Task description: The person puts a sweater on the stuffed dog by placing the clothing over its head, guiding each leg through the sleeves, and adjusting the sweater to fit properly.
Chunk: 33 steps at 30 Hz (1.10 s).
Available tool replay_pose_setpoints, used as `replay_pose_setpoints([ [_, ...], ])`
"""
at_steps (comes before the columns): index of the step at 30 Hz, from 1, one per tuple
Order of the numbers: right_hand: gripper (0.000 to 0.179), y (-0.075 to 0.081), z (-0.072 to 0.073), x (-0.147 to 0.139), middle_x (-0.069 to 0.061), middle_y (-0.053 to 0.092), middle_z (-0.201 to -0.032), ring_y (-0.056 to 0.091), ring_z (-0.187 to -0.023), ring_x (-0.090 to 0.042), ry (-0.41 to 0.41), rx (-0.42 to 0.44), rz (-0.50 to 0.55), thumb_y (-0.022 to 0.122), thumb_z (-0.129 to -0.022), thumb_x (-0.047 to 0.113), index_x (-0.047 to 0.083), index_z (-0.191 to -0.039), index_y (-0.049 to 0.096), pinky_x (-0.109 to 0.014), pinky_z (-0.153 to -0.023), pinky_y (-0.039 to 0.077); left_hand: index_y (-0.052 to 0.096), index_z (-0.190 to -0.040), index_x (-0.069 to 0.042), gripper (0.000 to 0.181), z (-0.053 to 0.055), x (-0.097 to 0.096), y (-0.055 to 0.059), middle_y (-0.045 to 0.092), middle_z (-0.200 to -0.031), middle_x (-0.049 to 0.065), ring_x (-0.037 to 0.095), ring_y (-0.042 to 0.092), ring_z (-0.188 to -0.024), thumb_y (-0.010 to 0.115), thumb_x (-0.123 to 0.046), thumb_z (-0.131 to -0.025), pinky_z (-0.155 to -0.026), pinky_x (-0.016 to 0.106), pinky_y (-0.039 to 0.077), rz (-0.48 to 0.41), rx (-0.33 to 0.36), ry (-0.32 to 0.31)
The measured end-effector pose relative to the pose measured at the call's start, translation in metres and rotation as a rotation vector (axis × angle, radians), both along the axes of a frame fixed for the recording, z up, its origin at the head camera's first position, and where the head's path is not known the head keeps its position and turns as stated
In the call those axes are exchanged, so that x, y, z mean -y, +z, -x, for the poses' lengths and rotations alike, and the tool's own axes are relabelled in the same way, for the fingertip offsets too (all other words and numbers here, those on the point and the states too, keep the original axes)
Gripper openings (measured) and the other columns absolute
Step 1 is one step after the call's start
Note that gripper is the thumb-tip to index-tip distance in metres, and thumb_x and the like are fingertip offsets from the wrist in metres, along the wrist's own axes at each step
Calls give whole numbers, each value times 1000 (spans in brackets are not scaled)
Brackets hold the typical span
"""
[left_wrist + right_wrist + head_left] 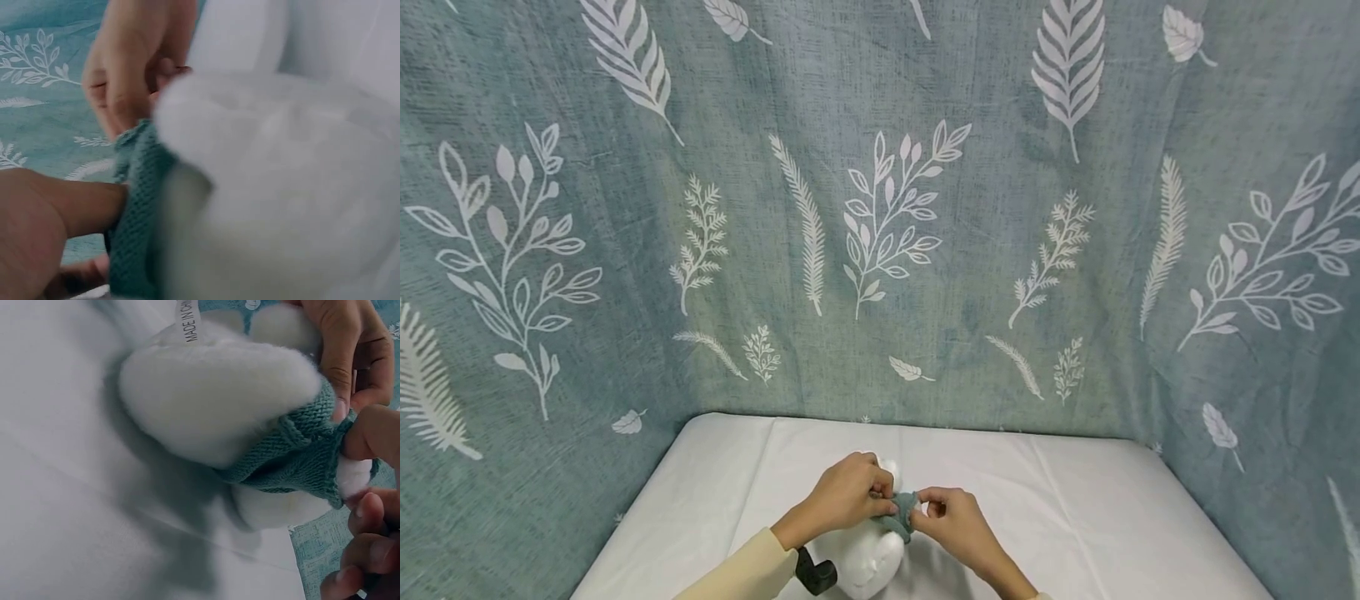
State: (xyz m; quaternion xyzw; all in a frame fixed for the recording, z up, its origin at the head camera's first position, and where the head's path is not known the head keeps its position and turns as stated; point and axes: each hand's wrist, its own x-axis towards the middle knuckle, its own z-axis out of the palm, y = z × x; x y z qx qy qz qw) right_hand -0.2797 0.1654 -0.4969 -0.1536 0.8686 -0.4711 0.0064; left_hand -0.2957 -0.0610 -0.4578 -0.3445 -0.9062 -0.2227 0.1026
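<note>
A white plush toy (868,562) lies on the white-covered surface, with a teal knitted sweater (901,515) on it. My left hand (848,493) pinches the sweater's knit between thumb and fingers; in the left wrist view the thumb lies against the fabric (134,212). On the other side, my right hand (957,527) pinches the cuff of a sleeve (312,465). In the right wrist view a white paw (354,478) pokes out of this cuff, between my right thumb and fingers. The toy's face is hidden in that view.
A white tag (187,322) reading "MADE IN CHINA" sticks up from the toy. Around the white surface (1060,517) hangs a blue-green curtain (865,250) with white leaf prints. A black wrist camera (815,572) sits at my left wrist, close beside the toy.
</note>
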Motion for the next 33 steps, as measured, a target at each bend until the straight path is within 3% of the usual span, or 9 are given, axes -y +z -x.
replay_pose_setpoints([
  [6, 15, 0, 0, -4, 6, 48, -60, 40, -55, -9, -28, 28, 0, 75, -87, 21, 10, -97, 78, -23, -51, 37, 64, -67, -29, 28, -3, 5, 6, 48, -70, -14, 5, 39, -65, 85, -20, -83, -53, 21, 35, 34, -9, 8],
  [16, 23, 6, 0, -12, 0, 59, -78, 49, -76, -16, -51, 151, 92, 77, -91, 26, 5, -101, 77, -29, -64, 41, 61, -65, -30, 32, -1, 24, 2, 49, -73, -15, 7, 39, -67, 85, -15, -81, -54, 22, 35, 42, 2, 21],
  [21, 34, 0, -1, -13, 0, 56, -80, 48, -76, -17, -81, 201, 119, 78, -91, 40, 8, -103, 76, -31, -65, 40, 67, -77, -27, 22, 3, 24, -1, 55, -77, -15, 6, 42, -71, 88, -22, -83, -64, 23, 37, 16, 40, -40],
  [25, 40, -1, -3, -12, 1, 55, -74, 47, -70, -15, -37, 208, 116, 78, -89, 48, 10, -101, 77, -30, -63, 42, 74, -92, -24, 20, 3, 18, 1, 58, -83, -13, 4, 45, -75, 89, -32, -83, -69, 23, 40, -7, 50, -67],
  [33, 35, -1, -5, -12, 5, 43, -61, 36, -57, -11, 6, 144, 79, 81, -88, 44, 10, -86, 71, -23, -53, 35, 78, -84, -25, 15, 1, 3, -3, 59, -79, -18, 0, 44, -70, 90, -33, -79, -65, 20, 39, 22, -58, -42],
])
